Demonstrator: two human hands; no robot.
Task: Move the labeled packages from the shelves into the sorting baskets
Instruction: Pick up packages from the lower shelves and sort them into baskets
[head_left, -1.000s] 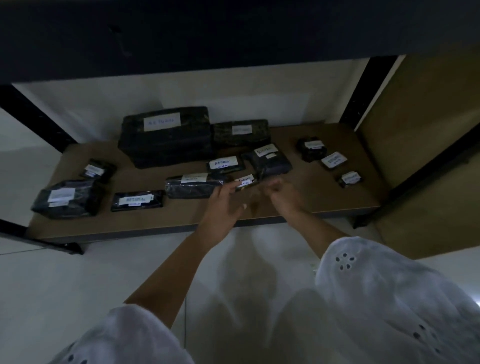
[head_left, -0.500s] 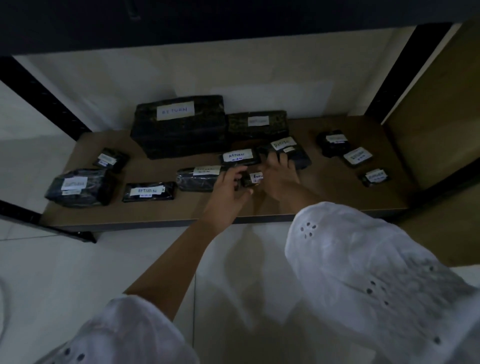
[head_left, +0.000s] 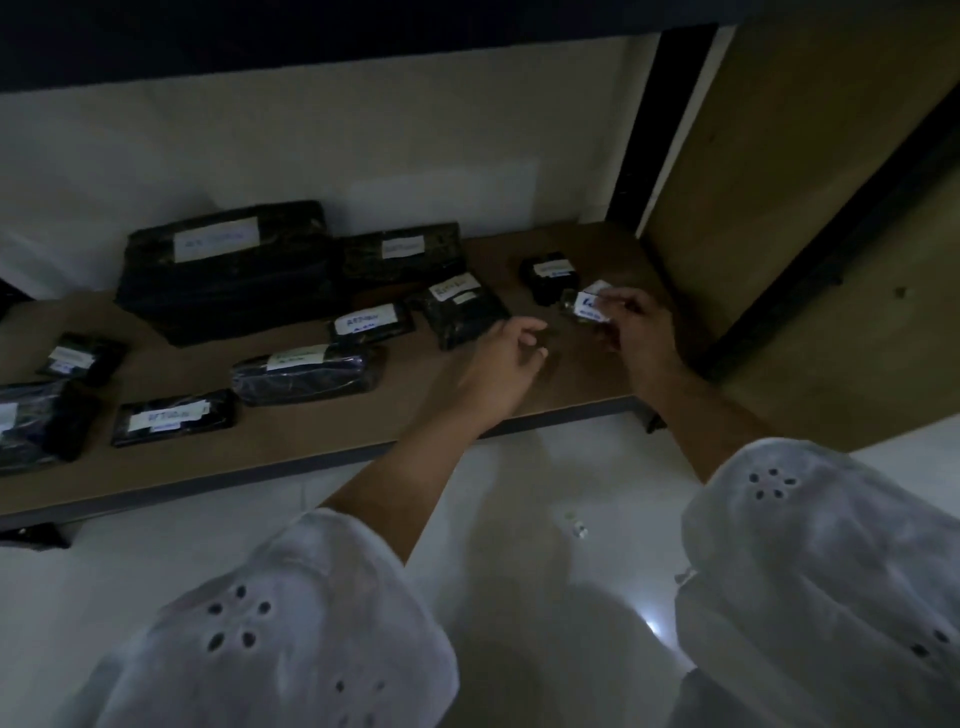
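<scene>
Lying pinched in right hand (head_left: 640, 332), small package (head_left: 586, 307); left hand (head_left: 503, 359) near.

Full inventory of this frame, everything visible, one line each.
shelf: one, brown board, dark frame, centre
large package: one, black, white label, back left of shelf
other shelf packages: eight, black, white labels, spread across the board
small package: one, dark, white label, pinched above shelf's right end
upper shelf: one, dark, along top
post: one, black, right rear corner
side panel: one, brown, right
wall: one, white, behind shelf
floor: one, white tiles, below
sleeves: two, white eyelet, bottom
left hand: one, fingers curled, over shelf front; contents unclear
right hand: one, pinches small package
</scene>
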